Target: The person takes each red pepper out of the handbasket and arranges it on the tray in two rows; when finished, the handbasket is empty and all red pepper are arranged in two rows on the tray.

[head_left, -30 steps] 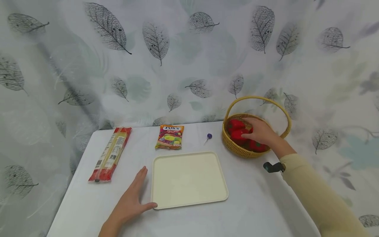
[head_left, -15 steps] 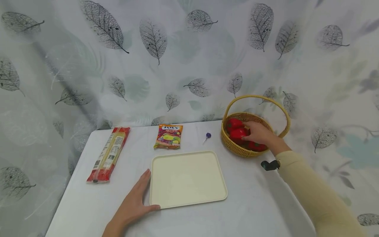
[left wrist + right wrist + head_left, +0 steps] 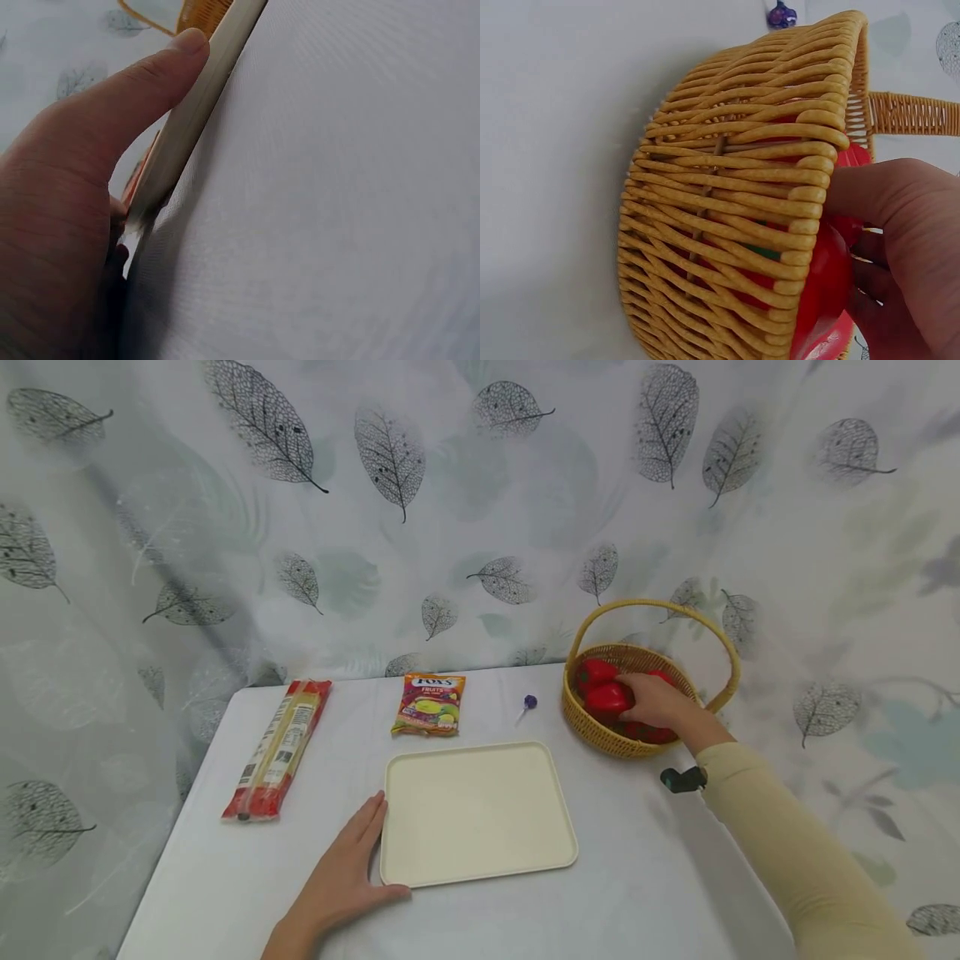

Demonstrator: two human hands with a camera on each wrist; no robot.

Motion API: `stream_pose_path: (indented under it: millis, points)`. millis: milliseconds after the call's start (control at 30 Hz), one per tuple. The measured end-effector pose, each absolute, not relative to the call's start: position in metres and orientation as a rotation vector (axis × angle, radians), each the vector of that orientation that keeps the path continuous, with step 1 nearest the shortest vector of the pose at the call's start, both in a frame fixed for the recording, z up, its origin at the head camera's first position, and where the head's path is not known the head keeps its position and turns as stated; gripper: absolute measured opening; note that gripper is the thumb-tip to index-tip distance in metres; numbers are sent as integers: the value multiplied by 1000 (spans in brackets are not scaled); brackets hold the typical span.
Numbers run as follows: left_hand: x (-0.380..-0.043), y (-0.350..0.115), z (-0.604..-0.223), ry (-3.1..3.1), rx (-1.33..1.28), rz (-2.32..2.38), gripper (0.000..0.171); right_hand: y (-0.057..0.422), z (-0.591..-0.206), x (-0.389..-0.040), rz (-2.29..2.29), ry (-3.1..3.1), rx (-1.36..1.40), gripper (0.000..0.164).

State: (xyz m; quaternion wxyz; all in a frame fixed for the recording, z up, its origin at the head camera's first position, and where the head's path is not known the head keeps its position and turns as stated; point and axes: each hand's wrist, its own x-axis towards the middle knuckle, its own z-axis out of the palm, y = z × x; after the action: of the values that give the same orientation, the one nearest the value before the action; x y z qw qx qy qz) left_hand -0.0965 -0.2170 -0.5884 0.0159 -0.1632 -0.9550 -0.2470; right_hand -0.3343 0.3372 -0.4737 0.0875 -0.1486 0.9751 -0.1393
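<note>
Left hand (image 3: pixel 337 872): fingers extended, lying along the tray's left edge, thumb at the near-left corner of the tray (image 3: pixel 480 814). Right hand (image 3: pixel 660 703): inside the basket (image 3: pixel 600 739), touching red peppers (image 3: pixel 606 700); whether it grasps one cannot be told. Basket stands at the far-right corner of the table (image 3: pixel 637 893). Candy bag (image 3: pixel 429 705) and lollipop (image 3: pixel 530 702) lie near the far edge.

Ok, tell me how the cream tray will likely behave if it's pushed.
The cream tray looks stiff, its rim running straight without sagging. Lying flat and low on the white tabletop, it would probably slide rather than tip.
</note>
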Motion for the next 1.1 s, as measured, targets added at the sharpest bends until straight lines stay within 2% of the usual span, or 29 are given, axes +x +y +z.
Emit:
stream_pose_path:
  millis: [833, 1100]
  points:
    - [-98, -221, -592, -2969, -518, -757, 139, 342, -483, -336, -701, 2981, -412, 75]
    - [-98, -221, -593, -2917, -529, -704, 137, 343, -483, -331, -807, 2992, -341, 80]
